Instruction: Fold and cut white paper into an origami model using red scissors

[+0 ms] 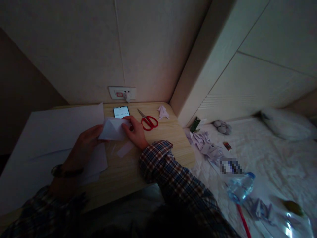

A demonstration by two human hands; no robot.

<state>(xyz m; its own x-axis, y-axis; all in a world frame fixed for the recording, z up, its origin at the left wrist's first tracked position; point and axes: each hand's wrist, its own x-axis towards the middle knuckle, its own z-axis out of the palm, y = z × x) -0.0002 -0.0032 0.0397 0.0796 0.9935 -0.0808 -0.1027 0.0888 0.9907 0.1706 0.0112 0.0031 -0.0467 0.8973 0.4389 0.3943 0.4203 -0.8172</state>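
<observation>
Gripping left hand [89, 136]: pinching part-folded paper [112, 131] by its left edge
Right hand [135, 132]: pinching the right edge
Creases: showing, seemingly unfinished
Folded figure [163, 112]: lying fully shaped near scissors [149, 122]

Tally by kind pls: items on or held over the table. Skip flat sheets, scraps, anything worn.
Phone: 1
Red-handled scissors: 1
Standalone paper figure: 1
Held folded paper: 1
Total: 4
</observation>
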